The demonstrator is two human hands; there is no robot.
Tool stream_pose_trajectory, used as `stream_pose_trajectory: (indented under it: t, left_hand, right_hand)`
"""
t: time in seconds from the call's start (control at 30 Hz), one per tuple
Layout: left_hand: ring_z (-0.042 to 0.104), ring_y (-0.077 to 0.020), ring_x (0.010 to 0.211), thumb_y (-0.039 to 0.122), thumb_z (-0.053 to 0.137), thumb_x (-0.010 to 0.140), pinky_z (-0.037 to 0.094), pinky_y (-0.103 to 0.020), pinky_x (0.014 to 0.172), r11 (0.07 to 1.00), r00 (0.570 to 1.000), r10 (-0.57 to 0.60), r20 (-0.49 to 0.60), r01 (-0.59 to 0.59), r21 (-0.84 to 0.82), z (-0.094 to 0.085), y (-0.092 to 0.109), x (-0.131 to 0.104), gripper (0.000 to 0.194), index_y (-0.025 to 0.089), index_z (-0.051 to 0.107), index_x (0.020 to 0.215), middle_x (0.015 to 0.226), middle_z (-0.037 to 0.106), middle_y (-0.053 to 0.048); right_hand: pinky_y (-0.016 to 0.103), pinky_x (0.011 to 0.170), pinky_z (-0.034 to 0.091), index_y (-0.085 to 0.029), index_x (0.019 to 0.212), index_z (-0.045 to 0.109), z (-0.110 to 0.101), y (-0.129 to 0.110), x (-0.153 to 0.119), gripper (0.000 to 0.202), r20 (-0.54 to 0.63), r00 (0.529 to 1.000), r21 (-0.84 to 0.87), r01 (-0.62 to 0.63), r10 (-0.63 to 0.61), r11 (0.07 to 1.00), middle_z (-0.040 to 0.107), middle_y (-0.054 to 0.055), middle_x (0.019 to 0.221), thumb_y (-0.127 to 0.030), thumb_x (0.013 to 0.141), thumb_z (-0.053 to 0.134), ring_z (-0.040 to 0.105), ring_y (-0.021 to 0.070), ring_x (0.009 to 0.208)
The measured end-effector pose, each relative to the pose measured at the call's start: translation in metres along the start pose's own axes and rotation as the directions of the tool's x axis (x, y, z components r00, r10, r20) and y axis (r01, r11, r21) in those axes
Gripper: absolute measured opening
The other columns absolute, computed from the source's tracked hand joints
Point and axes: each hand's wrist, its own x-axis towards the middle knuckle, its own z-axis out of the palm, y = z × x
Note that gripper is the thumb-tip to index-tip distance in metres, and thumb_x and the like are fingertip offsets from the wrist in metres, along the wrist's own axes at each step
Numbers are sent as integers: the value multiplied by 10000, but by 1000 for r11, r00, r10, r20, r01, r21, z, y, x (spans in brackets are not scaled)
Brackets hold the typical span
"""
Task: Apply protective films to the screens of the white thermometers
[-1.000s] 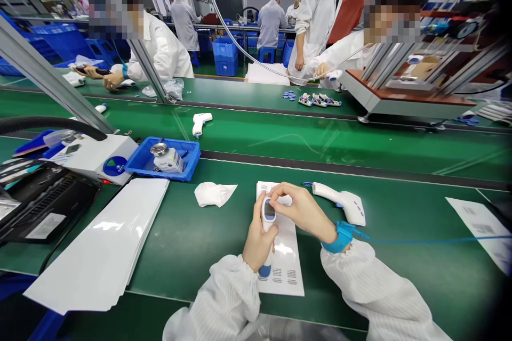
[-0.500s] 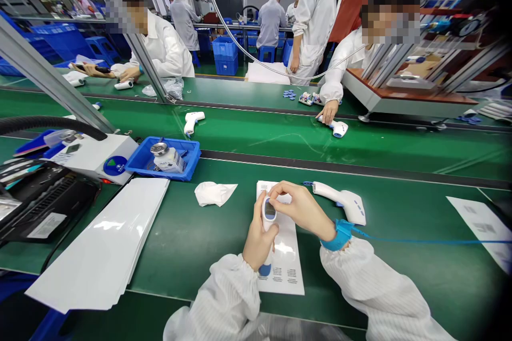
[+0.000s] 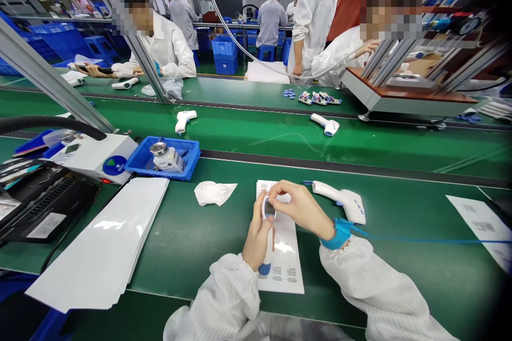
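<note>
A white-and-blue handheld device (image 3: 268, 210) with a small dark screen stands nearly upright over a printed sheet (image 3: 288, 234) on a green tabletop (image 3: 180, 245), its blue base end showing below the wrist side of the left hand (image 3: 255, 237). The left hand's grip is clamped on the device, fingers and thumb wrapped around its body. The right hand (image 3: 302, 212), a blue wristband (image 3: 339, 234) at its wrist, brings bent fingertips to the screen; whether its grip is apart or together on something there cannot be told.

Just beside the right hand, a second handheld device (image 3: 352, 206) lies on its side. Left of the printed sheet rests a crumpled white tissue (image 3: 215, 193); beyond it, a blue tray (image 3: 176, 174) holds a white bottle (image 3: 168, 160) with a metal lid. A stack of glossy white sheets (image 3: 100, 240) lies farther left, near a white box (image 3: 90, 154) and a black case (image 3: 52, 208). At far right, another printed sheet lies flat.

Across the tabletop, two more devices, one at left (image 3: 185, 121) and one at right (image 3: 325, 124), lie well apart on a green belt (image 3: 248, 136). Past the belt, small blue parts (image 3: 288, 94) sit beside a row of small assemblies (image 3: 320, 98), while white-coated workers occupy the far side, one next to a metal-framed machine (image 3: 400, 90).
</note>
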Motion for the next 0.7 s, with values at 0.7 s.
stream_pose_trajectory:
  t: [0.7]
  left_hand:
    - [396, -104, 402, 339, 417, 918, 394, -220, 420, 1000, 1000, 3, -4, -3, -5, -1, -2, 2, 616, 256, 207, 1492, 597, 513, 43]
  right_hand:
    - [351, 884, 457, -234, 1018, 574, 17, 19, -10, 285, -18, 999, 73, 43, -41, 996, 622, 31, 1061, -233, 759, 692, 568, 202, 1004]
